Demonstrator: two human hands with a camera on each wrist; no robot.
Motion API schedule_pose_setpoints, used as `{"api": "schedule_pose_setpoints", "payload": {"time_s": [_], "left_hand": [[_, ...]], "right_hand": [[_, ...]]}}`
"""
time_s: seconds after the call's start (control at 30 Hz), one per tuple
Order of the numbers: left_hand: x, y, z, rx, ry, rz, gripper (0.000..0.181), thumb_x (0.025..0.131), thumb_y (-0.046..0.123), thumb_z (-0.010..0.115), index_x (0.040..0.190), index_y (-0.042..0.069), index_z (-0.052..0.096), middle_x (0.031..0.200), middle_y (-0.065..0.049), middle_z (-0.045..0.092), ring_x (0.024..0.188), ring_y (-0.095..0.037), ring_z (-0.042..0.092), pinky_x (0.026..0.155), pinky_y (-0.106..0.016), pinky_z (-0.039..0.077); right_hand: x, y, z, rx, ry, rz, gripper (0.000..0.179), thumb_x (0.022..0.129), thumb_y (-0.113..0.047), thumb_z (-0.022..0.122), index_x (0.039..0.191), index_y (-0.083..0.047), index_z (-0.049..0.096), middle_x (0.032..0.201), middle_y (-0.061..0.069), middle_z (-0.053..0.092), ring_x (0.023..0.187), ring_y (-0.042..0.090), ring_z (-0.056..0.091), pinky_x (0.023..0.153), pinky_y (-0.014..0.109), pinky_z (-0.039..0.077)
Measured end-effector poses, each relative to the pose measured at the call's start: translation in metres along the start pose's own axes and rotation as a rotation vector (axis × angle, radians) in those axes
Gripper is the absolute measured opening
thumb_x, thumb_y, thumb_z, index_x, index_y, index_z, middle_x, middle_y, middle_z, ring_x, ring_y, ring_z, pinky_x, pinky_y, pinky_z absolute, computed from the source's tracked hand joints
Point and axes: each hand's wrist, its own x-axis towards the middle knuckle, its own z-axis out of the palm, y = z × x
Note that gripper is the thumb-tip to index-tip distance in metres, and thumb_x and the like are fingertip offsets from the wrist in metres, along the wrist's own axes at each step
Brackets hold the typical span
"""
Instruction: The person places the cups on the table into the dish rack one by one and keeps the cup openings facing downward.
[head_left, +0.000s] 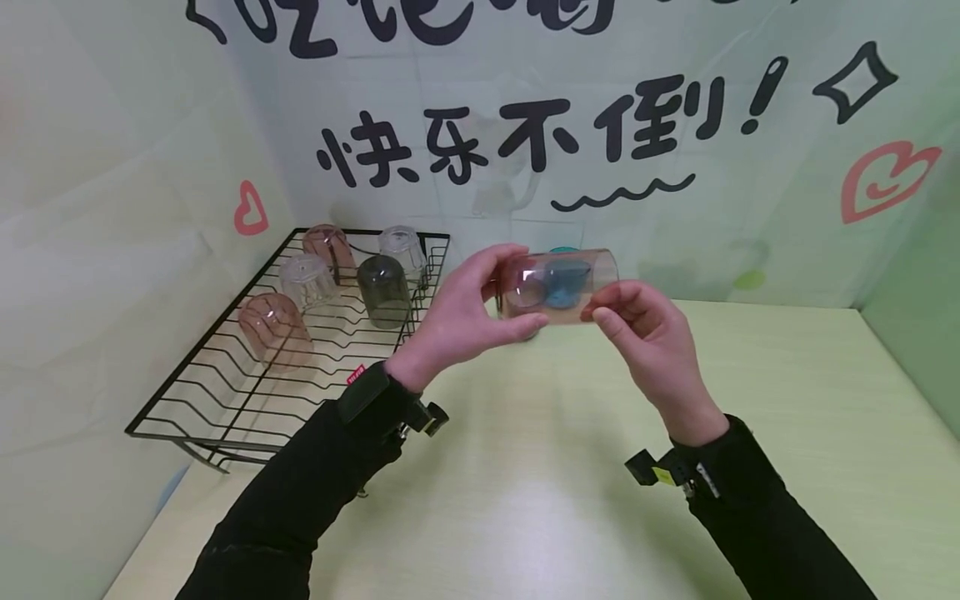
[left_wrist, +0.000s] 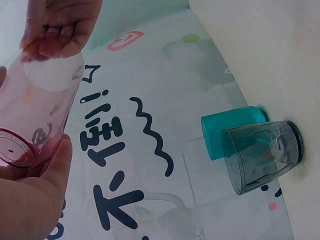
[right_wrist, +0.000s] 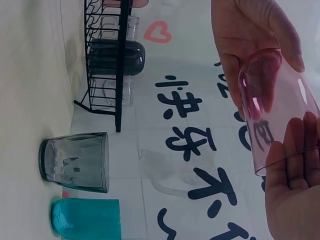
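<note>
A transparent pink drinking glass (head_left: 527, 271) is held sideways above the table between both hands. My left hand (head_left: 467, 310) grips its base end, with the thumb along the near side. At the rim end, my right hand (head_left: 651, 346) pinches the glass edge between thumb and fingers. In the right wrist view, the right fingers (right_wrist: 295, 150) lie at the rim, seen against the pink wall. The round base of the pink glass shows in the left wrist view, close to the left palm. Both hands are raised off the table.
Behind the held glass, a teal cup (left_wrist: 214, 134) and a grey faceted glass (left_wrist: 260, 157) stand on the table near the back wall. At left, a black wire rack (head_left: 187, 358) bears two pink glasses, two clear ones and a dark grey glass (head_left: 384, 292). Printed sheets line the walls.
</note>
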Motion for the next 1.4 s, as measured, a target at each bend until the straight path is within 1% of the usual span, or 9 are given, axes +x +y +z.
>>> {"api": "schedule_pose_setpoints", "payload": {"time_s": [0.23,0.53,0.67,0.8,0.87,1.0,1.13,1.27,1.4], "left_hand": [[-0.002,0.000,0.001,0.008,0.002,-0.003,0.071,0.078,0.013,0.084,0.139,0.002,0.049,0.124,-0.006,0.057,0.108,-0.018,0.059,0.096,-0.027,0.049],[-0.005,0.002,-0.001,0.016,0.024,0.024,0.072,0.078,0.013,0.085,0.139,0.002,0.049,0.124,-0.006,0.058,0.106,-0.017,0.059,0.095,-0.027,0.050],[-0.006,0.003,-0.004,0.044,0.034,0.035,0.071,0.078,0.012,0.085,0.138,0.000,0.049,0.122,-0.007,0.058,0.105,-0.018,0.058,0.094,-0.027,0.050],[-0.008,0.003,-0.007,0.076,0.039,0.029,0.073,0.077,0.013,0.085,0.138,0.000,0.048,0.123,-0.008,0.057,0.106,-0.019,0.057,0.095,-0.026,0.049],[-0.010,0.002,-0.009,0.086,0.047,0.022,0.073,0.077,0.013,0.085,0.139,-0.001,0.048,0.123,-0.010,0.057,0.107,-0.021,0.057,0.095,-0.026,0.049],[-0.012,0.001,-0.012,0.094,0.064,0.016,0.073,0.077,0.012,0.084,0.139,-0.003,0.047,0.122,-0.013,0.057,0.108,-0.025,0.057,0.096,-0.027,0.049],[-0.014,0.000,-0.015,0.115,0.071,0.005,0.074,0.077,0.012,0.085,0.139,-0.002,0.047,0.121,-0.010,0.057,0.107,-0.023,0.057,0.095,-0.027,0.049],[-0.015,0.000,-0.017,0.138,0.074,-0.011,0.073,0.077,0.014,0.085,0.139,-0.001,0.048,0.120,-0.007,0.058,0.105,-0.018,0.057,0.094,-0.027,0.049],[-0.017,0.001,-0.020,0.151,0.083,0.006,0.073,0.077,0.013,0.085,0.138,-0.002,0.048,0.118,-0.008,0.058,0.104,-0.019,0.057,0.093,-0.029,0.050]], "right_hand": [[-0.001,0.000,0.000,0.011,-0.008,-0.001,0.015,0.094,0.006,0.060,0.106,0.014,0.056,0.095,0.002,0.069,0.091,0.016,0.066,0.084,0.022,0.052],[0.000,0.000,0.002,0.025,-0.012,-0.016,0.014,0.094,0.008,0.060,0.105,0.015,0.056,0.095,0.003,0.070,0.091,0.017,0.066,0.082,0.022,0.052],[0.000,0.001,0.004,0.053,-0.023,-0.032,0.014,0.093,0.011,0.059,0.105,0.016,0.056,0.096,0.003,0.070,0.091,0.016,0.066,0.082,0.022,0.052],[-0.001,0.003,0.004,0.037,-0.019,-0.040,0.016,0.092,0.010,0.060,0.108,0.015,0.059,0.098,0.003,0.070,0.093,0.016,0.067,0.084,0.022,0.052],[0.000,0.003,0.003,0.014,-0.012,-0.041,0.017,0.093,0.009,0.060,0.110,0.012,0.061,0.099,0.003,0.070,0.094,0.016,0.066,0.085,0.022,0.052],[0.000,0.003,-0.002,0.008,-0.003,-0.033,0.019,0.094,0.008,0.061,0.112,0.008,0.064,0.100,0.004,0.070,0.095,0.017,0.066,0.085,0.023,0.052],[0.001,0.003,-0.003,0.021,-0.002,-0.024,0.020,0.094,0.008,0.061,0.113,0.010,0.063,0.101,0.004,0.071,0.096,0.017,0.066,0.086,0.023,0.052],[0.000,0.004,-0.004,0.024,-0.004,-0.016,0.021,0.094,0.008,0.060,0.114,0.012,0.062,0.101,0.004,0.071,0.096,0.017,0.067,0.087,0.023,0.052],[0.000,0.005,-0.005,0.004,-0.006,-0.016,0.021,0.094,0.006,0.060,0.114,0.013,0.061,0.100,0.003,0.071,0.096,0.016,0.067,0.087,0.023,0.052]]}}
